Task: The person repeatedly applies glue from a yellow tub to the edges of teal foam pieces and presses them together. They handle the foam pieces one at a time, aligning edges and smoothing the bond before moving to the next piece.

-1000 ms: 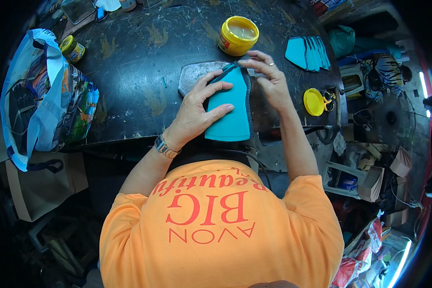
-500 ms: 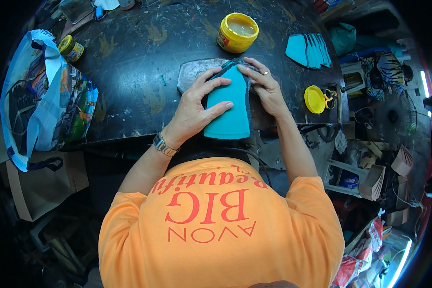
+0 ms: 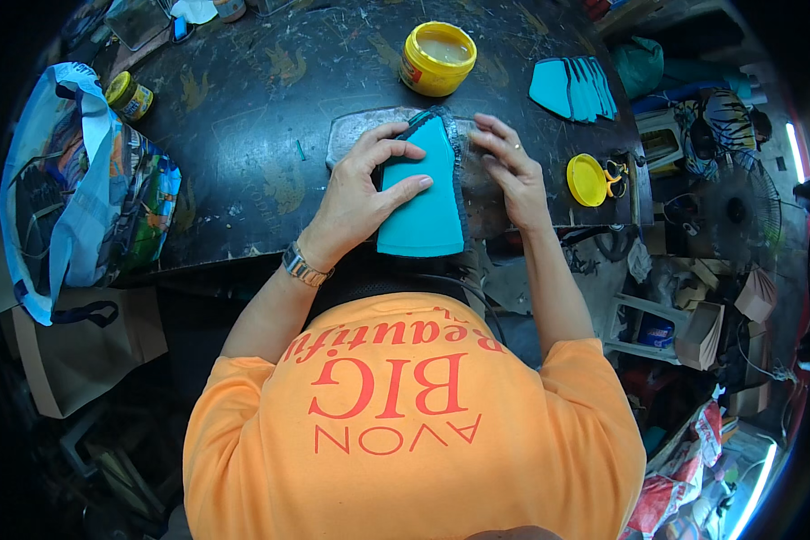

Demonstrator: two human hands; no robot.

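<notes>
A teal cut panel [image 3: 423, 202] with a dark edge lies over a grey slab [image 3: 349, 135] at the table's near side. Its lower end reaches past the table edge. My left hand [image 3: 362, 184] grips the panel's left side, the thumb on top and the other fingers bent around its upper left edge. To the right of the panel, my right hand [image 3: 511, 171] is lifted off it, fingers loosely bent and apart, with nothing in them. Beyond the slab stands an open yellow tub [image 3: 439, 76] with a pale, cloudy content.
Several more teal panels [image 3: 571, 88] lie fanned out at the right of the dark table [image 3: 234, 117]. Nearer are a yellow lid [image 3: 588, 180] and yellow-handled scissors [image 3: 616, 180]. At left stand a small yellow jar [image 3: 129, 96] and a blue-edged bag [image 3: 90, 180].
My right hand has come away from the panel's right edge and moved a little to the right. My left hand keeps its hold on the panel.
</notes>
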